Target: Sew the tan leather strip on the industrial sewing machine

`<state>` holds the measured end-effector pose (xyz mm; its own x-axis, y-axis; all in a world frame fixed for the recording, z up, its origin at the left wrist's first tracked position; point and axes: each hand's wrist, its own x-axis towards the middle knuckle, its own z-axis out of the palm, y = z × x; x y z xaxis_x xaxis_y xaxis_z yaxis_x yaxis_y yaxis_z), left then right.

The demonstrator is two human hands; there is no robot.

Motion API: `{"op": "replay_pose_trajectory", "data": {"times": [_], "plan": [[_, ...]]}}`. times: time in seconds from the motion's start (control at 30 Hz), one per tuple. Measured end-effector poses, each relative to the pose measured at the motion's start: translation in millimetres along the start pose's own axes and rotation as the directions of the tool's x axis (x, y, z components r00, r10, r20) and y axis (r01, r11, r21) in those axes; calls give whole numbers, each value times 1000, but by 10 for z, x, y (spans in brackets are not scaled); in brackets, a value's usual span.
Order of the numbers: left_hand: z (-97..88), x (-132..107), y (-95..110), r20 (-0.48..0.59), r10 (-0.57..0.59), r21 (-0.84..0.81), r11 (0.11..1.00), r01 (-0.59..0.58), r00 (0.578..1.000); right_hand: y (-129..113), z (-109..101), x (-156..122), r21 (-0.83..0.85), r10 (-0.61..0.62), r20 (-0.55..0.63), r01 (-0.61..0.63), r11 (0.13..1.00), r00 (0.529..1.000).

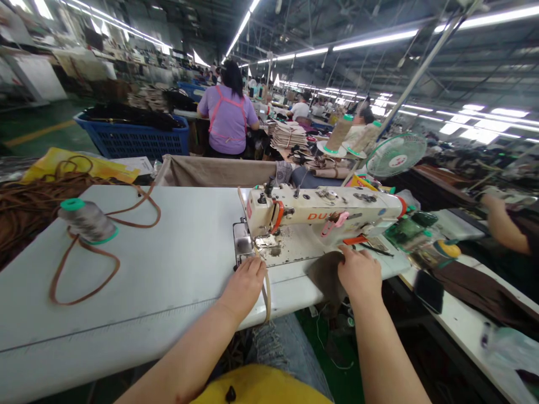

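A white sewing machine (303, 207) stands on the pale worktable in front of me. My left hand (249, 283) is closed at the plate just before the needle area, fingers together on a narrow beige strap (268, 297). That strap runs from the machine down over the table's front edge. To the right, my right hand (361, 274) is closed at the edge of a dark brown fabric piece (326, 276), which hangs over the front edge; its fingertips are partly hidden. Right of that hand lies a dark slim tool (377, 249).
A grey thread cone (88, 221) and a looped brown cord (84, 297) are on the table's left. A fabric-lined bin (219, 171) stands behind it. A small fan (396, 155), bottles and a phone (428, 292) are at right. Co-workers sit ahead and at right.
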<state>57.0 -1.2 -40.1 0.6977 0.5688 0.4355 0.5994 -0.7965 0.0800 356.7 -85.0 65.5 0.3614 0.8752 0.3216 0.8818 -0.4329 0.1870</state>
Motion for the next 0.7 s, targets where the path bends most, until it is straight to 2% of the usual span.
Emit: {"op": "replay_pose_trajectory", "data": {"times": [0.07,0.23,0.47,0.6,0.7], "plan": [[-4,0,-1,-4,-2,-4,1000,2,1000,-68,-2,-37,-54,-38,-18,37,998,999],[-20,1,-9,2,3,-12,1000,-3,1000,-294,35,-86,-36,-54,10,54,998,998],[-34,8,-11,-3,6,-8,1000,-6,1000,-446,52,-236,39,-129,-136,135,990,982],[-25,8,-4,8,-9,-13,1000,9,1000,-528,133,-417,139,-215,-160,238,961,963],[-9,2,-4,9,-1,-6,1000,1,1000,-598,228,-507,327,-205,-124,235,915,971]]}}
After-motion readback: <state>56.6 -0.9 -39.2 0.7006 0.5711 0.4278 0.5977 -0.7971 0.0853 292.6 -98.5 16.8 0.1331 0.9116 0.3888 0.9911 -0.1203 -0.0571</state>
